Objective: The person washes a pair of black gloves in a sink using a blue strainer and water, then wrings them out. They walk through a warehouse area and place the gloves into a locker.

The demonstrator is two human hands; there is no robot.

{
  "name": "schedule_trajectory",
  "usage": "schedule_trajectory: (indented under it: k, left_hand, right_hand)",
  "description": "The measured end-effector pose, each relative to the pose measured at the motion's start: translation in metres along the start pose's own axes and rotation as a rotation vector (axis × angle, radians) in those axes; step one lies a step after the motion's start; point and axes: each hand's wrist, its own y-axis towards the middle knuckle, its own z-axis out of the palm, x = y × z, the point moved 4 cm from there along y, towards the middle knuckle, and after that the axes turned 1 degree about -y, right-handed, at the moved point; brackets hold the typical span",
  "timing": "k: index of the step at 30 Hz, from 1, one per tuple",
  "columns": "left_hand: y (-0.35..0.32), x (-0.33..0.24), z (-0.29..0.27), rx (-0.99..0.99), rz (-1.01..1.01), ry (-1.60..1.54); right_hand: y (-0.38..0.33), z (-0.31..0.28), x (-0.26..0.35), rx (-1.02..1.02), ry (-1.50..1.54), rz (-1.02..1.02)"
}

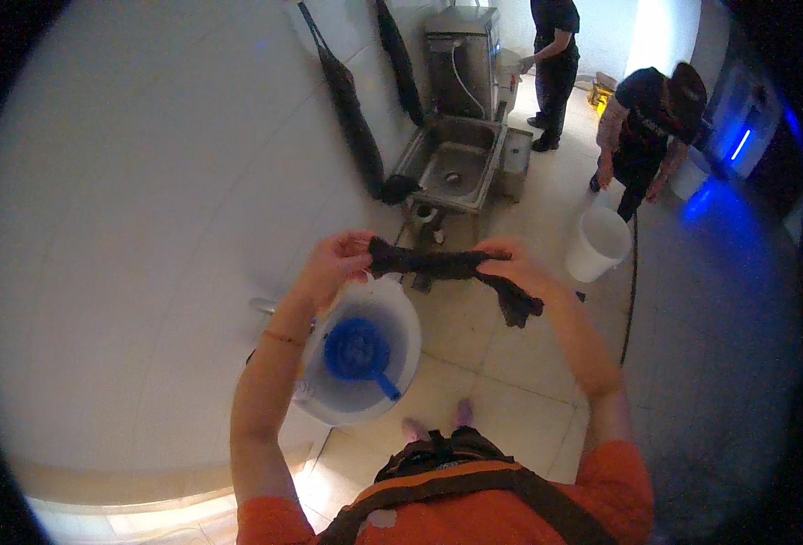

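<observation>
A dark, wrung-looking cloth (433, 263) is stretched in the air between my two hands. My left hand (339, 262) is closed on one end of it. The fingers of my right hand (512, 262) are wrapped round it nearer the other end, and a loose tail hangs below them. Under my left forearm stands a white washbasin (408, 318). Inside the basin rests a blue plastic dipper (356, 348), its handle pointing toward me and to the right. A metal tap (263, 306) shows on the basin's wall side.
Ahead are a stainless steel sink (456, 168) and a tall metal machine (460, 54). Long dark items (349, 109) hang on the left wall. One person (651, 113) bends near a white bucket (598, 243) at right; another person (556, 64) stands farther back.
</observation>
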Motion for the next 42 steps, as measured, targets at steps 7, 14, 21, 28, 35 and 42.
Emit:
schedule_trajectory:
  k: [7, 14, 21, 28, 35, 42]
  left_hand:
    - [0.002, -0.018, 0.017, -0.169, 0.071, -0.174]
    - [0.014, -0.015, 0.034, -0.124, 0.078, -0.385]
    - [0.023, -0.028, 0.068, 0.058, 0.276, -0.282]
    - [0.034, -0.034, 0.091, 0.076, 0.334, -0.017]
    - [0.025, 0.012, 0.059, 0.121, 0.076, 0.301]
    - [0.021, 0.038, 0.044, 0.004, 0.349, -0.372]
  right_hand:
    - [-0.002, -0.007, 0.006, 0.014, -0.033, 0.015]
    - [-0.001, 0.0, 0.009, 0.084, -0.26, -0.116]
    - [0.001, 0.02, 0.034, 0.033, -0.028, -0.13]
    - [0.018, 0.022, 0.069, -0.089, -0.253, -0.347]
    - [0.029, 0.018, 0.082, -0.226, -0.181, -0.261]
    - [0.051, 0.048, 0.06, -0.152, 0.214, -0.212]
